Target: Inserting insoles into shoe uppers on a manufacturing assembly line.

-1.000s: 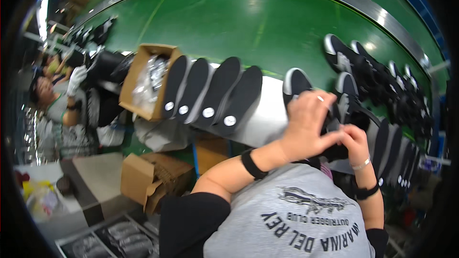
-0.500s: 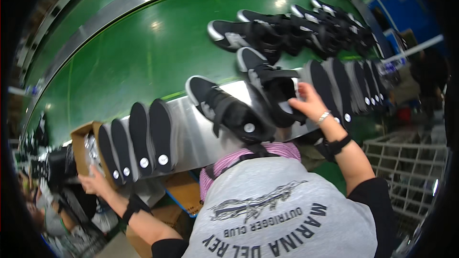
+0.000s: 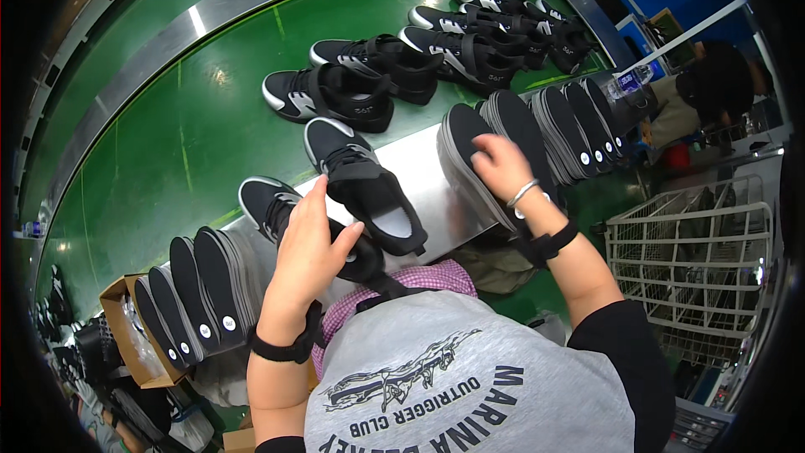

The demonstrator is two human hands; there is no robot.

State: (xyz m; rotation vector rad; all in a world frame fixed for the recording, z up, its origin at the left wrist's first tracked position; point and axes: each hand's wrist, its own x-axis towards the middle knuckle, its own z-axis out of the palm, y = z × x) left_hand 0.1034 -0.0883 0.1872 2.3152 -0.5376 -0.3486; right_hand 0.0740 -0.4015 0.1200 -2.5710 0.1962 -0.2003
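Note:
Two black sneakers with grey toes lie side by side on the metal ledge in front of me. My left hand (image 3: 303,245) is open over the left sneaker (image 3: 267,201), fingers stretched out and thumb apart, hiding much of its middle. The fingertips come close to the side of the right sneaker (image 3: 369,193), whose opening faces me and shows a pale inside. My right hand (image 3: 506,172) is over the black insoles (image 3: 463,138) stacked to the right of the shoes. Its fingers are curled and blurred, so whether they pinch an insole does not show.
More black sneakers (image 3: 352,101) stand in rows on the green belt (image 3: 201,143) beyond. Further insole stacks (image 3: 220,277) lean at the left, beside an open cardboard box (image 3: 138,327). A white wire basket (image 3: 688,243) and another person (image 3: 713,88) are at the right.
My left hand has gone from beside the cardboard box to the left sneaker. My right hand has left the right sneaker's opening and is over the insoles. The whole view has shifted.

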